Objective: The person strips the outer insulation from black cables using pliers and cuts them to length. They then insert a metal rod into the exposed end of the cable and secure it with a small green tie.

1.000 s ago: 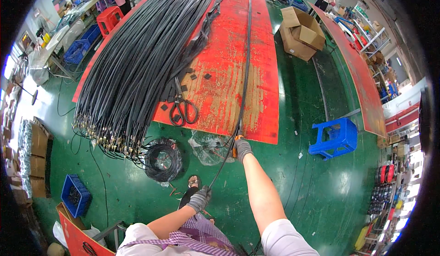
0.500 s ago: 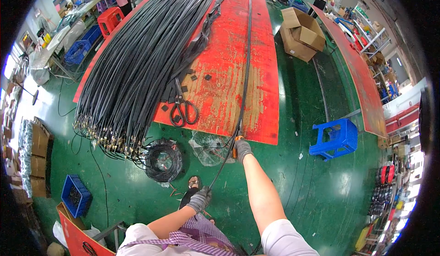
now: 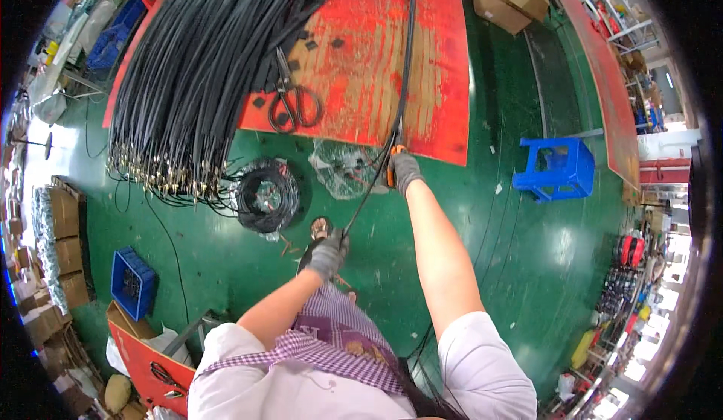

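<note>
My left hand [image 3: 329, 254], in a grey glove, is closed around a thin black cable [image 3: 364, 200] that slants up to the table's front edge. At that edge my right hand [image 3: 407, 170], also gloved, grips an orange-handled tool [image 3: 391, 168]. Its working end is too small to make out, but it lies against the black cables running lengthwise along the red table [image 3: 439, 119]. Left of them on the tabletop lie black-handled scissors [image 3: 285, 109] among small black squares. A thick bundle of black cables [image 3: 203, 59] covers the table's left side, its brass-coloured ends hanging over the front.
On the green floor lie a coil of black cable [image 3: 288, 194] and clear plastic wrap [image 3: 335, 170]. A blue stool [image 3: 576, 165] and an open cardboard box [image 3: 493, 6] stand to the right. A blue crate [image 3: 147, 288] sits at the lower left beside a red board [image 3: 143, 367].
The view has tipped downward, so the table, floor items and both hands appear higher in the picture. Both hands keep their holds, with little visible change between them.
</note>
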A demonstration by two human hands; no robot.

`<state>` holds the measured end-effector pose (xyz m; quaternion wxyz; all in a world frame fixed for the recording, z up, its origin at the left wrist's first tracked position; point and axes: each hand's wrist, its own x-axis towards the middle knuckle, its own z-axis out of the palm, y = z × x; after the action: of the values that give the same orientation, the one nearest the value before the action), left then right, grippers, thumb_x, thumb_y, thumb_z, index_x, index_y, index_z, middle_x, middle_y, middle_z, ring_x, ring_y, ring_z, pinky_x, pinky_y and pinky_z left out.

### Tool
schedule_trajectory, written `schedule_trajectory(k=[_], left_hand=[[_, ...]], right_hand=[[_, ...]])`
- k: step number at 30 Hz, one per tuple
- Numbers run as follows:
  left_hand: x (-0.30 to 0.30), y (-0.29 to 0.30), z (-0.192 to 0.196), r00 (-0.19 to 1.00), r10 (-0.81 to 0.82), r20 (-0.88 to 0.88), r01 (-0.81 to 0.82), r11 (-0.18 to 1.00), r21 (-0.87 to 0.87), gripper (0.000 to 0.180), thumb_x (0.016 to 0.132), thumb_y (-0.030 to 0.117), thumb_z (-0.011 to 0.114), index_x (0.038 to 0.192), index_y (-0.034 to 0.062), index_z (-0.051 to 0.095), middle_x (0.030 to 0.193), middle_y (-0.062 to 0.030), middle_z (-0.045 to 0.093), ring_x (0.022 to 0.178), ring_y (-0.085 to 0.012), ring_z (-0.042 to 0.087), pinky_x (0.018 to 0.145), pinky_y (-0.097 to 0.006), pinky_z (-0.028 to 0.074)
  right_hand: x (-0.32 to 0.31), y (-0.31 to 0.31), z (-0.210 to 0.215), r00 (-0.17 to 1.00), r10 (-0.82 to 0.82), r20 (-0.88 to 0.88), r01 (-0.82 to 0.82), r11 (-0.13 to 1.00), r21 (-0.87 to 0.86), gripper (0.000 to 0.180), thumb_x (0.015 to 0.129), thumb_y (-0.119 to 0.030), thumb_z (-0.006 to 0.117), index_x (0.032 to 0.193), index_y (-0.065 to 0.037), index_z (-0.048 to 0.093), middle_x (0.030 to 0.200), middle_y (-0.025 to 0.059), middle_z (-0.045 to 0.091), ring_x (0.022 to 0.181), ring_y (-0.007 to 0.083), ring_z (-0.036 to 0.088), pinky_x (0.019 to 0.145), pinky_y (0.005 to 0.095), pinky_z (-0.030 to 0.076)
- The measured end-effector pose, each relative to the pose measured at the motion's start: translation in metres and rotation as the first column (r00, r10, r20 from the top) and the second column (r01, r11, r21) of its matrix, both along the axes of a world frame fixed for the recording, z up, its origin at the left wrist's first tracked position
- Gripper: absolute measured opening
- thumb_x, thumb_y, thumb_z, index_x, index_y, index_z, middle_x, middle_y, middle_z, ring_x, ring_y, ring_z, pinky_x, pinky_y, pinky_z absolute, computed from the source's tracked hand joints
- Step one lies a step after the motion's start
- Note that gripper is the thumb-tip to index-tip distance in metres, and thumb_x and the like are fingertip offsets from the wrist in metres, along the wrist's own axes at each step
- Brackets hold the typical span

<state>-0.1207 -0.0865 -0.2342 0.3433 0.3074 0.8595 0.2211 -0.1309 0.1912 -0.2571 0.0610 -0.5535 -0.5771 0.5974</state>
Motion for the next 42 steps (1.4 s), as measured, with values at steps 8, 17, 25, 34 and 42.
schedule_trajectory(k=[8, 17, 25, 34, 42], left_hand=[[-0.016, 0.03, 0.029, 0.96, -0.015, 0.279, -0.01, 0.996, 0.087, 0.024, 0.078, 0.017, 0.047, 0.099, 0.0049, 0.048, 0.09, -0.0168, 0.051, 0.086, -0.0257, 0.048, 0.077, -0.028, 0.037], [0.019, 0.022, 0.013, 0.394, 0.366, 0.843, -0.471, 0.868, -0.156, 0.043, 0.076, 0.022, 0.054, 0.111, 0.0009, 0.04, 0.097, -0.007, 0.051, 0.09, -0.0142, 0.048, 0.077, -0.022, 0.038], [0.021, 0.034, 0.025, 0.547, 0.288, 0.786, -0.297, 0.944, -0.14, 0.035, 0.078, 0.019, 0.05, 0.108, 0.0014, 0.043, 0.099, -0.0103, 0.051, 0.09, -0.0156, 0.047, 0.08, -0.023, 0.037], [-0.031, 0.059, 0.064, 0.511, 0.229, 0.829, -0.486, 0.872, 0.059, 0.025, 0.082, 0.024, 0.044, 0.101, 0.0073, 0.049, 0.065, 0.0001, 0.049, 0.053, -0.0072, 0.045, 0.045, -0.023, 0.041], [-0.036, 0.065, 0.044, 0.473, 0.276, 0.837, -0.599, 0.797, 0.075, 0.018, 0.081, 0.021, 0.045, 0.092, 0.0082, 0.053, 0.06, 0.0008, 0.046, 0.048, -0.0076, 0.042, 0.042, -0.022, 0.038]], right_hand=[[-0.006, 0.023, -0.034, 0.868, 0.348, 0.353, -0.362, 0.932, -0.028, 0.024, 0.067, -0.023, 0.044, 0.075, -0.002, 0.052, 0.073, 0.0181, 0.053, 0.07, 0.0304, 0.053, 0.06, 0.0382, 0.04], [-0.004, -0.004, 0.018, 0.987, -0.138, -0.081, 0.115, 0.964, -0.241, 0.012, 0.069, -0.018, 0.046, 0.068, -0.007, 0.045, 0.052, 0.0089, 0.046, 0.043, 0.0241, 0.05, 0.036, 0.0379, 0.039], [-0.003, 0.0, 0.019, 0.995, -0.092, 0.027, 0.096, 0.967, -0.236, 0.009, 0.066, -0.013, 0.045, 0.074, -0.009, 0.044, 0.054, 0.0062, 0.041, 0.045, 0.0237, 0.047, 0.037, 0.0392, 0.04], [0.006, 0.011, -0.019, 0.999, -0.037, 0.012, 0.039, 0.988, -0.148, 0.011, 0.066, -0.017, 0.046, 0.071, -0.007, 0.044, 0.059, 0.0084, 0.045, 0.048, 0.0238, 0.049, 0.042, 0.0384, 0.042], [0.002, 0.006, -0.005, 0.993, -0.099, 0.056, 0.108, 0.976, -0.188, 0.014, 0.058, -0.007, 0.045, 0.072, -0.007, 0.043, 0.059, 0.0086, 0.041, 0.048, 0.0255, 0.046, 0.04, 0.0398, 0.04]])
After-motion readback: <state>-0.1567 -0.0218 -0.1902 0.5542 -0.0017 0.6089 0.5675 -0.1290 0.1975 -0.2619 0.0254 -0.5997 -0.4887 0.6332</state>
